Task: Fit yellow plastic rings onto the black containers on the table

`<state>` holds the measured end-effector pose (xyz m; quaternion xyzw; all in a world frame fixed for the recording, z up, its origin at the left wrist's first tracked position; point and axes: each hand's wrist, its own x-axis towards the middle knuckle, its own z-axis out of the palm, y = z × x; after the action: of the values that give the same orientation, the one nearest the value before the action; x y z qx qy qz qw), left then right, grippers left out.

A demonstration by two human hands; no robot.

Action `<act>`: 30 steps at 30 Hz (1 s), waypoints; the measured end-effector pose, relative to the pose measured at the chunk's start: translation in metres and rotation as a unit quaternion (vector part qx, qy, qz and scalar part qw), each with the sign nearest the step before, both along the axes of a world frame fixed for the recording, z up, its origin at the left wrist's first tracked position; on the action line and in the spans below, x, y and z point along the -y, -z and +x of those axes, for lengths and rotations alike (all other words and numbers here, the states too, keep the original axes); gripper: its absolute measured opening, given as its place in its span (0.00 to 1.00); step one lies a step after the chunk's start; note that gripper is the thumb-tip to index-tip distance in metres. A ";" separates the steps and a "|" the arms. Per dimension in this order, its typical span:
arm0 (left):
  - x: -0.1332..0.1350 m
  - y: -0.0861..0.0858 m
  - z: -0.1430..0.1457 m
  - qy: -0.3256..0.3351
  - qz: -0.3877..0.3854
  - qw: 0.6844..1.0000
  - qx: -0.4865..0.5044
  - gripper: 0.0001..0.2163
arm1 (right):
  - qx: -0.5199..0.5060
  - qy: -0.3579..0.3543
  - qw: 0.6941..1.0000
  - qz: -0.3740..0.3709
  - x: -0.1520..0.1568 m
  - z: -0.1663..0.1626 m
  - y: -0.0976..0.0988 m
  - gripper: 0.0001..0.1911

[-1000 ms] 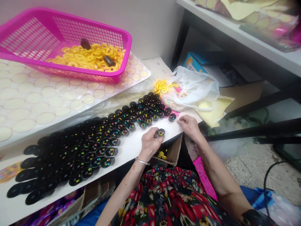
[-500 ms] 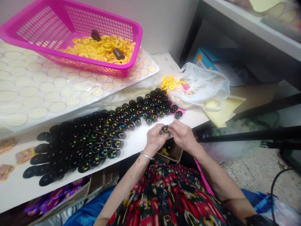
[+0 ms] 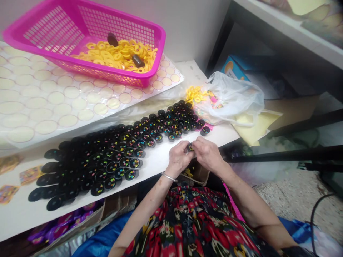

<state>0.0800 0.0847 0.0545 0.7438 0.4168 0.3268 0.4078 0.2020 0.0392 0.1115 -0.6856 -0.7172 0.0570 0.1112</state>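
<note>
Between my two hands, just past the front edge of the white table (image 3: 158, 157), is a small round black cup (image 3: 190, 146) with coloured bits inside. My left hand (image 3: 180, 156) is closed around its side. The fingers of my right hand (image 3: 207, 152) are pinched together at the cup's rim; whether they hold a small piece there is hidden. Many like black cups (image 3: 111, 167) with bright specks inside stand packed together on the table to the left. One single cup (image 3: 205, 131) stands just beyond my right hand.
A pink basket (image 3: 158, 53) of yellow rings (image 3: 118, 53) rests on sheets of round stickers (image 3: 72, 92). A white plastic bag (image 3: 235, 96) lies at the table's right end, beside loose yellow rings (image 3: 195, 94). Below the edge is an open carton (image 3: 200, 174). A shelf (image 3: 294, 26) overhangs at right.
The view has shifted slightly, so the whole scene sits a little further right. My hands keep the same hold on the cup, with hardly any finger movement.
</note>
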 end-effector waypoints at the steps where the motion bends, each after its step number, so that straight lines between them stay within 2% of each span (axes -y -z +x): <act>1: 0.000 0.000 0.000 -0.001 0.002 1.000 0.000 0.07 | -0.013 -0.001 1.000 -0.002 0.001 0.000 0.000 0.11; 4: 0.000 0.001 0.000 -0.002 0.005 1.000 -0.004 0.06 | -0.102 -0.020 0.995 -0.001 0.002 0.006 -0.001 0.09; 7: 0.000 0.001 -0.001 -0.004 0.008 1.000 -0.012 0.05 | -0.217 -0.023 0.975 0.044 -0.004 0.023 -0.005 0.06; 10: -0.001 0.001 -0.002 -0.008 0.012 1.000 -0.013 0.06 | -0.263 0.045 0.954 0.137 -0.027 0.055 -0.011 0.05; 12: -0.002 0.002 -0.002 -0.010 0.016 1.000 -0.015 0.06 | -0.232 0.114 0.946 0.193 -0.051 0.080 -0.015 0.06; 14: -0.004 0.003 -0.003 -0.011 0.017 1.000 -0.021 0.06 | -0.160 0.185 0.948 0.203 -0.080 0.104 -0.018 0.08; 18: -0.005 0.005 -0.003 -0.014 0.021 0.999 -0.027 0.06 | -0.008 0.272 0.958 0.085 -0.130 0.132 -0.015 0.10; 20: -0.005 0.005 -0.003 -0.008 0.019 0.999 -0.028 0.06 | 0.041 0.275 0.960 0.031 -0.145 0.136 -0.011 0.12; 23: -0.004 0.005 -0.003 -0.007 0.011 1.000 -0.027 0.06 | 0.065 0.266 0.962 -0.003 -0.153 0.138 -0.003 0.14; 27: -0.004 0.003 -0.004 -0.006 0.008 0.999 -0.034 0.06 | 0.063 0.262 0.963 0.011 -0.153 0.137 -0.002 0.17; 30: -0.004 0.001 -0.004 0.000 0.010 0.999 -0.037 0.06 | 0.055 0.193 0.978 0.058 -0.153 0.132 -0.008 0.17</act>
<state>0.0757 0.0886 0.0533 0.7592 0.4284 0.3031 0.3850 0.3336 0.1927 0.1195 -0.8058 -0.5782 -0.0450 0.1198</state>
